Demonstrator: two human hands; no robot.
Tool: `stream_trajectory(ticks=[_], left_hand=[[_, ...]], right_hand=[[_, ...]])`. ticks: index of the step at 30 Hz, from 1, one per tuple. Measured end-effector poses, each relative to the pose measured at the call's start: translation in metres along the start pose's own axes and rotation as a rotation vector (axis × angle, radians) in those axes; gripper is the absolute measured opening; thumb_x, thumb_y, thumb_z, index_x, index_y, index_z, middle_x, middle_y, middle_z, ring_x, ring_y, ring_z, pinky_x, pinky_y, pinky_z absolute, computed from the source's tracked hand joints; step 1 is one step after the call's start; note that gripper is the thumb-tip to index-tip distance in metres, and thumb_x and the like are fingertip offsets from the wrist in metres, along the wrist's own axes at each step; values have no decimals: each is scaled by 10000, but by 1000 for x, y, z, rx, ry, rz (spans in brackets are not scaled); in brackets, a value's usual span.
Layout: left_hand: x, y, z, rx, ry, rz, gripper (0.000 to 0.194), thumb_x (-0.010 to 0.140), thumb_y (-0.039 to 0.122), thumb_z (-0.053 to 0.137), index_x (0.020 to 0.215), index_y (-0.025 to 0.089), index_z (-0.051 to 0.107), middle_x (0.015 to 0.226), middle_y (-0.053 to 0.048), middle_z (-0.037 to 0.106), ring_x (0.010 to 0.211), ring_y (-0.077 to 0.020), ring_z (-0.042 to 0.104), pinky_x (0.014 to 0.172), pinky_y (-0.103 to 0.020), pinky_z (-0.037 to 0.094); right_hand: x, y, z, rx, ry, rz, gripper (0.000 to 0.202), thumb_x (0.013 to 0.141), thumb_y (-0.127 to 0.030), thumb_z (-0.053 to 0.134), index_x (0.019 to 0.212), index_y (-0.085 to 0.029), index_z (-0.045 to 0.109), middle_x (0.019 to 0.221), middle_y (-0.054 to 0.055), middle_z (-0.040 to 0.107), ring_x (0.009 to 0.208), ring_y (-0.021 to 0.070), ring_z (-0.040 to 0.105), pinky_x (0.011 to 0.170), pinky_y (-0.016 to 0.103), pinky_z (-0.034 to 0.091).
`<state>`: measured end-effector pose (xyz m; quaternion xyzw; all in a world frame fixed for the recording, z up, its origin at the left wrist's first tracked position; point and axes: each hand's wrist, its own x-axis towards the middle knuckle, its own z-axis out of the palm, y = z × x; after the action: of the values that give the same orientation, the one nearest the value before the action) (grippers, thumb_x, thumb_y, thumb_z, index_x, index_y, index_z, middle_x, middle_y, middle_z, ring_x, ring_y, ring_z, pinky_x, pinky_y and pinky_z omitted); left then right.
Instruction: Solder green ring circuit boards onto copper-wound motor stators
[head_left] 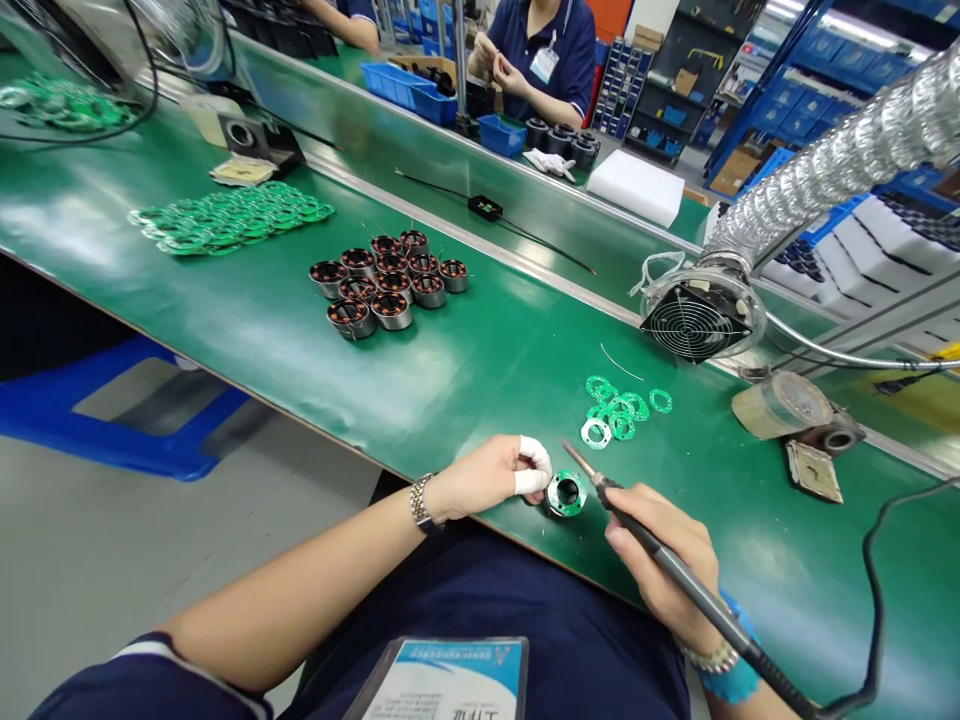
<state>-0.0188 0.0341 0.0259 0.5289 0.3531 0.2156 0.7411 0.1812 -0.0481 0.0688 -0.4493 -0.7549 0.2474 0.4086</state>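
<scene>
My left hand [506, 474], with white tape on its fingers, is closed at the left side of a motor stator [566, 494] topped by a green ring-shaped circuit board. The stator stands upright near the table's front edge. A soldering iron [660, 550] is gripped in my right hand [667, 550]. Its tip is up and to the left, just above the stator and apart from it. Beyond the hands lies a loose pile of green ring-shaped circuit boards [621, 416], one with its white side up.
Several stators [391, 306] stand grouped on the green table [480, 380]. Stacked circuit boards [232, 218] lie farther left. A fan [694, 322] on a foil duct hangs at right, near a plastic tub [781, 404] and a soldering sponge [814, 472]. A co-worker [540, 60] sits across the partition.
</scene>
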Motion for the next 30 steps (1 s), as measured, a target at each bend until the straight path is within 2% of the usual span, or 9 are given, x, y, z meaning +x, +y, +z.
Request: stream_trajectory(ticks=[8, 19, 25, 27, 30], left_hand=[[-2, -1, -2, 29, 3, -5, 73, 703, 186, 608, 691, 129, 565, 605, 11, 606, 588, -97, 569, 645, -239, 458], [0, -2, -2, 50, 4, -1, 72, 716, 188, 588, 699, 127, 556, 620, 3, 604, 600, -101, 565, 653, -249, 455], [0, -2, -1, 32, 7, 5, 60, 700, 175, 591, 696, 126, 557, 607, 8, 594, 586, -100, 562, 640, -244, 454], [1, -2, -1, 34, 9, 2, 66, 702, 178, 590, 697, 124, 553, 608, 8, 592, 584, -100, 562, 641, -246, 458], [-1, -3, -1, 66, 4, 17, 71, 728, 186, 571, 713, 122, 545, 612, 5, 587, 584, -100, 562, 643, -248, 466]], right_hand=[[-2, -2, -9, -5, -15, 109, 167, 801, -123, 540, 909, -201, 641, 717, 37, 635, 633, 150, 546, 576, 290, 459], [-2, -2, -11, 13, -38, 106, 184, 792, -114, 548, 919, -203, 648, 706, 27, 635, 631, 152, 553, 578, 292, 456], [-1, 3, -11, 18, 41, 73, 245, 821, -132, 537, 1034, -239, 598, 748, 13, 651, 688, 152, 614, 644, 281, 501], [5, 8, -6, -11, -16, 38, 237, 840, -135, 519, 1049, -232, 574, 841, 31, 667, 785, 158, 638, 723, 283, 516], [14, 17, 4, -57, -221, -11, 268, 840, -159, 526, 1102, -212, 518, 1102, 85, 617, 1040, 194, 580, 898, 328, 480]])
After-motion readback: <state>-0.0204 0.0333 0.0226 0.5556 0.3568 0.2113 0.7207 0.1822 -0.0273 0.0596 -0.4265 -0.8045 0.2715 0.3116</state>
